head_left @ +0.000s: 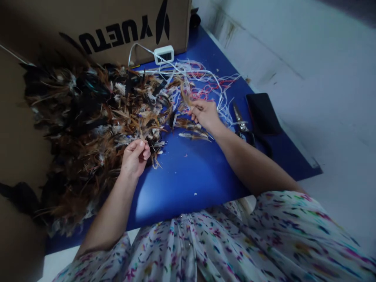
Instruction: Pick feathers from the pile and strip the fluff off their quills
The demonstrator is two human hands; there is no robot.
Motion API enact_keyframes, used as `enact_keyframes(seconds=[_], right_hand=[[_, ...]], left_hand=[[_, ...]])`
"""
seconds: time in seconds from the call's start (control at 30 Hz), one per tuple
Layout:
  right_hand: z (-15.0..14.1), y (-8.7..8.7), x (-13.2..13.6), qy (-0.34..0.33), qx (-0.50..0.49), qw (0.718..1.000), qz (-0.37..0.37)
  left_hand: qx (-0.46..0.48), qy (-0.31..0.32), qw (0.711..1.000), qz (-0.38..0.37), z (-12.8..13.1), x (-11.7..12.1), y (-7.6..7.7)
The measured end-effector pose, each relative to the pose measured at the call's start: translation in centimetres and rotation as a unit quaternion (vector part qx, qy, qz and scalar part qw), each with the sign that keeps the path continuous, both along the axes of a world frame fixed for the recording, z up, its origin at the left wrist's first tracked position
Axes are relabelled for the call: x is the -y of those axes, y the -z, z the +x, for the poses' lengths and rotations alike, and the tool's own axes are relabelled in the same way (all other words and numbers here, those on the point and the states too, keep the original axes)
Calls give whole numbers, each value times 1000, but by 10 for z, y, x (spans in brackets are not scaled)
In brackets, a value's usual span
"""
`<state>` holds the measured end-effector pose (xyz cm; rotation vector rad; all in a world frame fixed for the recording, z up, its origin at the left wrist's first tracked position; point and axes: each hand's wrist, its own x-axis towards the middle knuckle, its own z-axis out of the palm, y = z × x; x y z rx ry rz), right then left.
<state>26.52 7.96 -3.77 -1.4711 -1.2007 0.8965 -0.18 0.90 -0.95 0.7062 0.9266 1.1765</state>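
Observation:
A big heap of brown, black and white feathers (88, 125) covers the left half of a blue table (188, 172). My left hand (135, 156) rests at the heap's near edge, fingers curled in a pinch on a feather. My right hand (204, 113) is farther back, closed on a small bunch of brown feathers (185, 96) that sticks up from its fingers. A tangle of white and red strings (205, 82) lies just behind the right hand.
A cardboard box (117, 27) stands at the back. A small white device (164, 55) with a cable sits before it. Scissors (242, 125) and a black case (263, 113) lie at the right. Loose feathers (194, 135) lie by the right wrist.

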Motion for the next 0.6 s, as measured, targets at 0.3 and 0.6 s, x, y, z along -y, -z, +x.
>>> enact_keyframes(seconds=[0.3, 0.6], right_hand=[[0, 0, 4, -23, 88, 995, 39], [-4, -1, 8, -11, 104, 992, 72]], left_hand=[[12, -4, 1000, -9, -7, -1, 0], [5, 11, 1000, -3, -4, 2, 1]])
